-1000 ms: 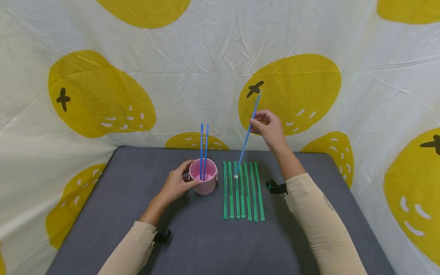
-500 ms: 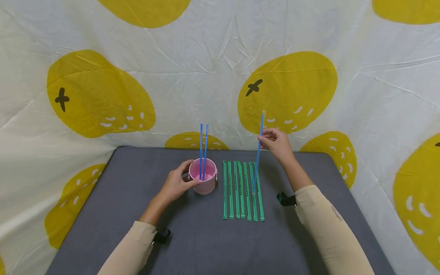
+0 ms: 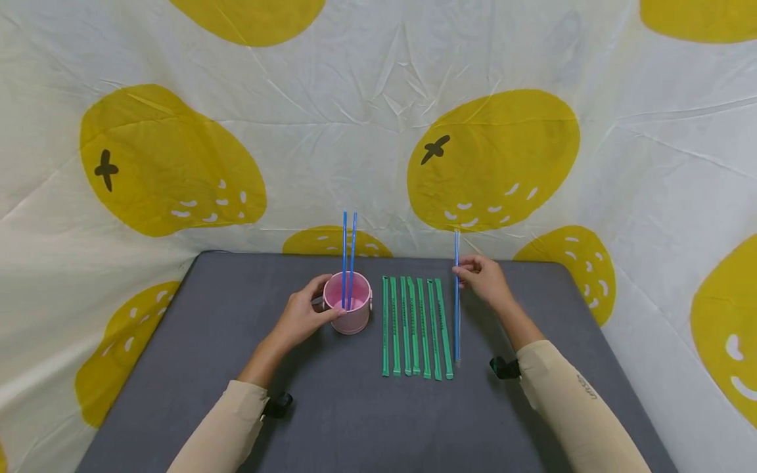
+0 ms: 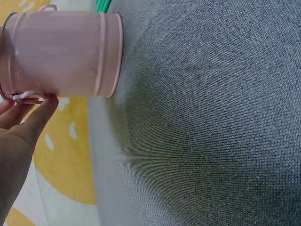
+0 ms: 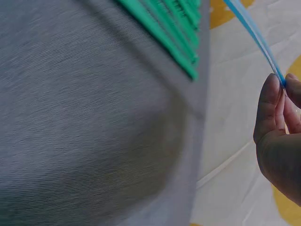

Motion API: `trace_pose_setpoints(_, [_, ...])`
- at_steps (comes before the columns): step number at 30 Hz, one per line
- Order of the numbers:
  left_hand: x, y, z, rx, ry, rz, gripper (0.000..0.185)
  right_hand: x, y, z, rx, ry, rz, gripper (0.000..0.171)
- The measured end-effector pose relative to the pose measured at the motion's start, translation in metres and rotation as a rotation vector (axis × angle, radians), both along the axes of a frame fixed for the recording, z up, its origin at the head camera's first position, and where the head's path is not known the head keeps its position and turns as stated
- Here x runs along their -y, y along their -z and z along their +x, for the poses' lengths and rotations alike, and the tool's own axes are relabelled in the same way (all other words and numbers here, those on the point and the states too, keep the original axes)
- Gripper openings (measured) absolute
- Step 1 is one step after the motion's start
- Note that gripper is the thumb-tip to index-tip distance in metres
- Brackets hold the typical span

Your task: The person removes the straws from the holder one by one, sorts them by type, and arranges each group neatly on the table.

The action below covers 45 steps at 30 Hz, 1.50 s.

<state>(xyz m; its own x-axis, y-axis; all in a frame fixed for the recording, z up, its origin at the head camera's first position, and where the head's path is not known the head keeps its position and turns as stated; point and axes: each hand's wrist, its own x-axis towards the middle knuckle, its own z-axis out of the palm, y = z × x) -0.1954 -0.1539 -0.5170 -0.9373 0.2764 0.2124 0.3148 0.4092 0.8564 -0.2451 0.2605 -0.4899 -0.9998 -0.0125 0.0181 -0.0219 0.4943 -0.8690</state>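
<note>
Thin translucent blue straw [image 3: 457, 295] pinched upright in right hand [image 3: 483, 281], left hand [image 3: 303, 313] gripping pink cup [image 3: 349, 312]

The bench [image 3: 177, 368] is covered with dark grey woven fabric. It is enclosed behind and on both sides by a creased cream cloth [image 3: 355, 98] printed with large yellow fruit shapes bearing dark crosses and white flecks. Even, soft light is cast throughout

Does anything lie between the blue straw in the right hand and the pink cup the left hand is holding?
Yes. The row of green wrapped straws lies flat on the mat between the blue straw, pinched by the right hand, and the pink cup, held by the left hand.
</note>
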Motion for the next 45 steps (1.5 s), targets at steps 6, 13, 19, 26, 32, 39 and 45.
trace_pose_setpoints(6, [0.002,0.001,-0.001,-0.02,-0.005,0.005,0.082,-0.008,0.026,0.002,0.073,0.005,0.006,0.035])
trace_pose_setpoints(13, [0.001,0.004,-0.002,-0.024,0.003,0.013,0.081,-0.01,0.039,0.006,0.13,-0.007,0.024,0.035])
trace_pose_setpoints(19, [0.0,0.003,-0.001,-0.027,0.012,0.0,0.081,-0.007,0.047,0.008,0.195,-0.016,0.019,0.033])
trace_pose_setpoints(26, [0.0,0.003,-0.003,-0.04,0.01,0.003,0.078,-0.003,0.053,0.009,0.209,0.002,0.032,0.033])
trace_pose_setpoints(32, [-0.001,0.003,-0.003,-0.041,0.003,-0.01,0.078,-0.001,0.055,0.012,0.189,0.004,0.078,0.031])
trace_pose_setpoints(39, [0.0,0.003,-0.002,-0.05,-0.006,-0.008,0.077,0.002,0.059,0.012,0.206,0.029,0.083,0.027])
trace_pose_setpoints(45, [0.0,0.002,-0.002,-0.04,-0.004,-0.007,0.077,0.003,0.059,0.01,0.204,0.026,0.117,0.025])
